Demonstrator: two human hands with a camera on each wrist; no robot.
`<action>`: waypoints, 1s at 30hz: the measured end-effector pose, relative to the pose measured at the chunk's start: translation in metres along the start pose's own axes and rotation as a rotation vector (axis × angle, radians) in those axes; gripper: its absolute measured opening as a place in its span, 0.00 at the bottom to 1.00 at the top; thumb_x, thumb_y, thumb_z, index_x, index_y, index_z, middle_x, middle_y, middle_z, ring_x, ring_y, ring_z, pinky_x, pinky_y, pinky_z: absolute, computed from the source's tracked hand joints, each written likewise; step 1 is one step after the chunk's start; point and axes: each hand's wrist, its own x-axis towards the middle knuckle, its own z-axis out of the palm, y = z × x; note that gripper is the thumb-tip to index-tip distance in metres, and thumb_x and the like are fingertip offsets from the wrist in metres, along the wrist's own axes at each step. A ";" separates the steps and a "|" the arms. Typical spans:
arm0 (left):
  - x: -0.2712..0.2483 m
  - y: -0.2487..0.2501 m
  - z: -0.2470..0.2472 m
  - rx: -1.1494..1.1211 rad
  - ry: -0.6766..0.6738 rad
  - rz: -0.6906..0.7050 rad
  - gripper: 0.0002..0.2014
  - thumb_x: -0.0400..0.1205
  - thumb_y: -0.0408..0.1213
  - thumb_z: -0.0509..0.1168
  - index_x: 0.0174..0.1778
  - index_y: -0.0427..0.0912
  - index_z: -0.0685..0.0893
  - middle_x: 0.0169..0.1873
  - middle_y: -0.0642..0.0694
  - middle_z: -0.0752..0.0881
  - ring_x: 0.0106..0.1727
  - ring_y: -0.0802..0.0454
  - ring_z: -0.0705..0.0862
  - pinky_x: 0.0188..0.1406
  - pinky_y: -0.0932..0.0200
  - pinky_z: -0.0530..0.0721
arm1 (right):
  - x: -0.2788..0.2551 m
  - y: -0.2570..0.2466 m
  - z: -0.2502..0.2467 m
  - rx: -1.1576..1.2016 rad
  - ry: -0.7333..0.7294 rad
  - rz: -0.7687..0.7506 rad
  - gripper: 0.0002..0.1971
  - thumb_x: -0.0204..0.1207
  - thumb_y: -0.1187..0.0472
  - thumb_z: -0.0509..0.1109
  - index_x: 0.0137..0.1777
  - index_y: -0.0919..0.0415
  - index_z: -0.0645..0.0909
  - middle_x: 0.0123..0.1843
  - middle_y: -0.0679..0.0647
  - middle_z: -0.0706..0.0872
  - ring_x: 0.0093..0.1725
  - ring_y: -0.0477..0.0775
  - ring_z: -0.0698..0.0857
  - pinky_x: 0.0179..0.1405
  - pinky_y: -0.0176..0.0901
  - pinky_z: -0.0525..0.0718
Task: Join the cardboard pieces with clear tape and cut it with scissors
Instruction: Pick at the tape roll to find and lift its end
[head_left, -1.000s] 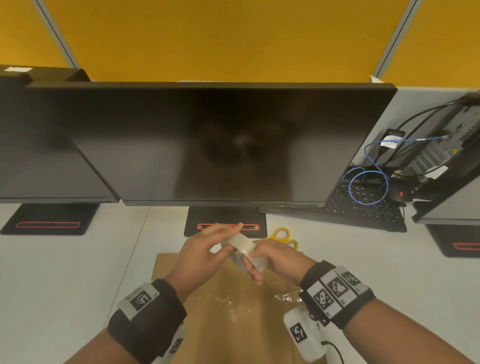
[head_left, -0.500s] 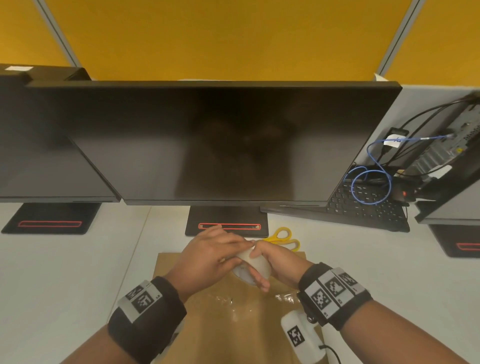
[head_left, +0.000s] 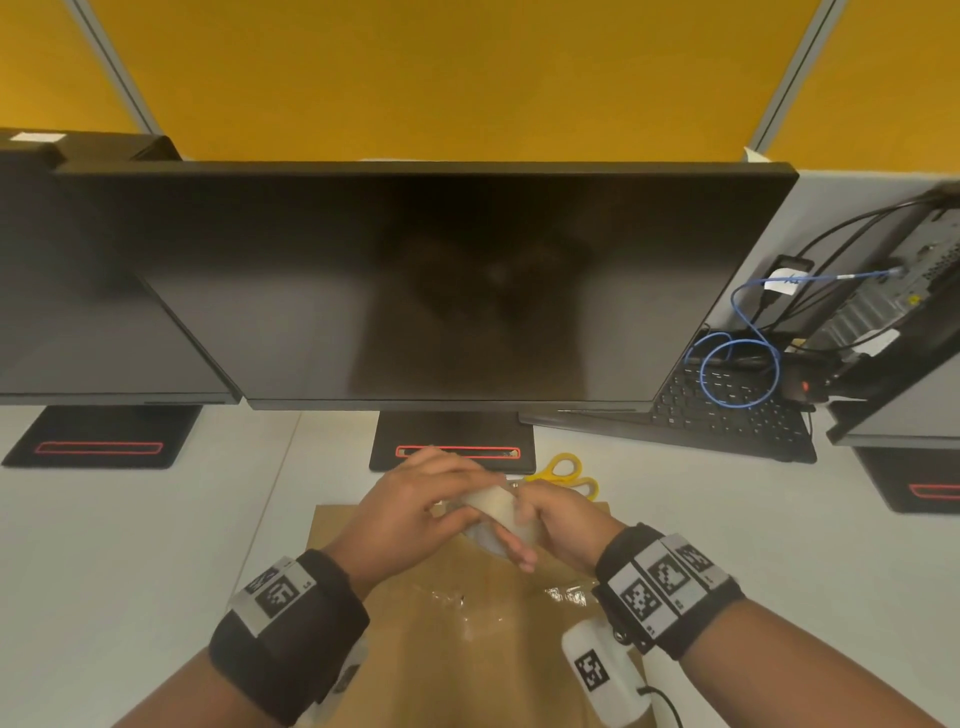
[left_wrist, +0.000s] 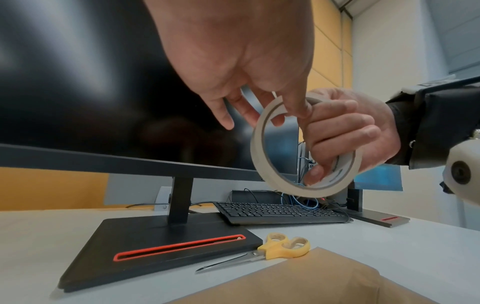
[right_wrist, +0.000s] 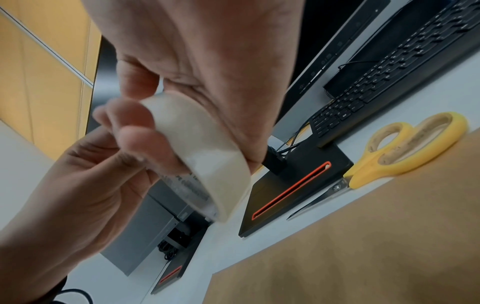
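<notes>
A roll of clear tape (head_left: 498, 512) is held in the air above the brown cardboard (head_left: 467, 665). My right hand (head_left: 556, 525) grips the roll, its fingers curled through the core (left_wrist: 345, 131). My left hand (head_left: 415, 504) pinches the roll's top rim (left_wrist: 259, 86). In the right wrist view the roll (right_wrist: 197, 148) sits between both hands. Yellow-handled scissors (head_left: 563, 470) lie shut on the desk at the cardboard's far edge (left_wrist: 283, 247). Crinkled clear tape (head_left: 467, 608) shines on the cardboard.
A large dark monitor (head_left: 415, 286) hangs over the desk, and its black base (head_left: 452, 441) sits just beyond the scissors. A black keyboard (head_left: 727, 415) and blue cable (head_left: 737, 374) lie at the back right. Another monitor (head_left: 78, 312) stands at the left.
Both hands have drawn closer together around the roll. My left hand's fingers have come down over its top, and the roll sits a little lower and nearer the cardboard.
</notes>
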 end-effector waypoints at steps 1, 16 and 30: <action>0.000 0.000 -0.001 -0.048 0.002 -0.063 0.16 0.76 0.50 0.65 0.60 0.64 0.83 0.51 0.78 0.79 0.57 0.76 0.73 0.57 0.84 0.67 | 0.000 0.000 0.000 0.003 0.001 -0.027 0.13 0.62 0.62 0.55 0.20 0.57 0.77 0.19 0.58 0.73 0.26 0.61 0.72 0.36 0.43 0.77; -0.001 0.006 -0.009 -0.050 -0.158 -0.107 0.16 0.78 0.52 0.62 0.61 0.71 0.74 0.50 0.82 0.76 0.56 0.80 0.73 0.55 0.82 0.70 | -0.004 0.002 0.001 -0.135 0.055 0.068 0.17 0.63 0.46 0.59 0.19 0.52 0.79 0.19 0.56 0.77 0.28 0.56 0.77 0.56 0.59 0.76; -0.007 -0.002 -0.020 -0.375 -0.145 -0.407 0.12 0.76 0.41 0.73 0.52 0.60 0.87 0.52 0.71 0.85 0.58 0.72 0.79 0.57 0.74 0.70 | -0.013 -0.001 0.002 0.007 -0.091 -0.048 0.18 0.66 0.48 0.56 0.25 0.57 0.78 0.21 0.52 0.77 0.26 0.52 0.76 0.44 0.42 0.79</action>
